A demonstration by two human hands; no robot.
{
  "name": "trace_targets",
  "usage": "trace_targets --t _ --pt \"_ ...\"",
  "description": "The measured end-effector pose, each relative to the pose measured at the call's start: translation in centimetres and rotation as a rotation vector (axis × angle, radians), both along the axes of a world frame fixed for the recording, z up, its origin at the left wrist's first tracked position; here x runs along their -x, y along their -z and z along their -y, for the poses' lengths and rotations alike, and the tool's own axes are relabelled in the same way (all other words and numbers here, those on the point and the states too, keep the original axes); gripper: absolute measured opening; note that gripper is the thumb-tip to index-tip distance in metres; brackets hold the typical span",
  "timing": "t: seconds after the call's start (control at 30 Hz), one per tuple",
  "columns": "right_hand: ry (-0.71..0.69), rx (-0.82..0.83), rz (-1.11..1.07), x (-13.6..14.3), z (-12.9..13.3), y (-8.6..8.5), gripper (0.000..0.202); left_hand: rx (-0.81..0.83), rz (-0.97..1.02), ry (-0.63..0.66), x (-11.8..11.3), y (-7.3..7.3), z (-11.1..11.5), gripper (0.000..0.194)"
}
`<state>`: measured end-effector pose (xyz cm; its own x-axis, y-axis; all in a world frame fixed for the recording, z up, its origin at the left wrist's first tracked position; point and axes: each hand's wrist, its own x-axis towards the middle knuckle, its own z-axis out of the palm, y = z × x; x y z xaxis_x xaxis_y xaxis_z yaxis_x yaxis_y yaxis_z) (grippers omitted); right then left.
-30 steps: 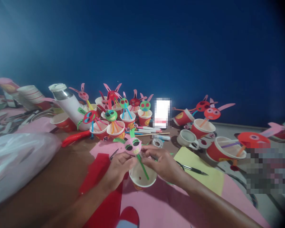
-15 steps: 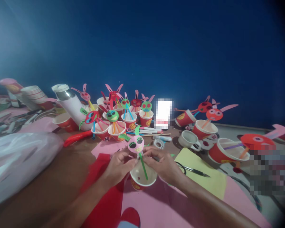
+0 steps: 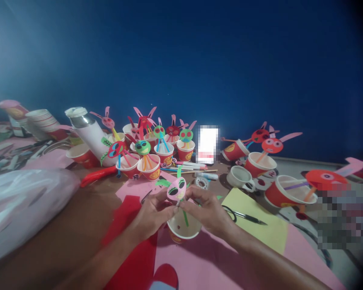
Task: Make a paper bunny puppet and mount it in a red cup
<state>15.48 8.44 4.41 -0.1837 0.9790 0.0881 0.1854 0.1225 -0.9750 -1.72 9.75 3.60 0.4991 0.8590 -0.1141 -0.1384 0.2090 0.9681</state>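
Observation:
Between my hands is a pink paper face with dark eyes, a yellow mouth and green ears. It tilts over a red and white paper cup, and a green strip hangs from it into the cup. My left hand has its fingertips closed at the base of the face, beside the cup's far rim. From the other side my right hand pinches at the same spot. The fingers partly hide the join between face and strip.
Behind stand several paper cups with faces, such as a green one. A white mug and a black pen on yellow paper lie right. A white flask and a plastic bag are left.
The pink face has tilted and turned between my fingers, shifting slightly right. Its ears now point differently, and less of the green strip shows. The cup has moved slightly right.

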Motion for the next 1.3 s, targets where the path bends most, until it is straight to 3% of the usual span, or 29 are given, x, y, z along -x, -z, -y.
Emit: trace_targets --t 0.3,0.5,0.77,1.1,1.3 --pt "-0.039 0.060 -0.139 0.08 0.31 0.22 0.015 0.043 0.097 0.043 0.14 0.55 -0.30 0.012" --pt "0.015 0.039 -0.084 0.06 0.23 0.48 0.013 0.057 0.097 0.089 -0.02 0.14 -0.29 0.021" --pt "0.121 0.042 -0.016 0.14 0.16 0.53 0.007 0.155 0.100 -0.045 -0.36 0.53 -0.12 0.011" --pt "0.069 0.067 -0.054 0.20 0.35 0.78 0.008 0.274 0.195 -0.024 -0.62 -0.07 0.07 0.014" --pt "0.021 0.015 -0.076 0.43 0.51 0.74 0.009 0.364 0.252 0.012 -0.71 0.30 0.32 0.013"
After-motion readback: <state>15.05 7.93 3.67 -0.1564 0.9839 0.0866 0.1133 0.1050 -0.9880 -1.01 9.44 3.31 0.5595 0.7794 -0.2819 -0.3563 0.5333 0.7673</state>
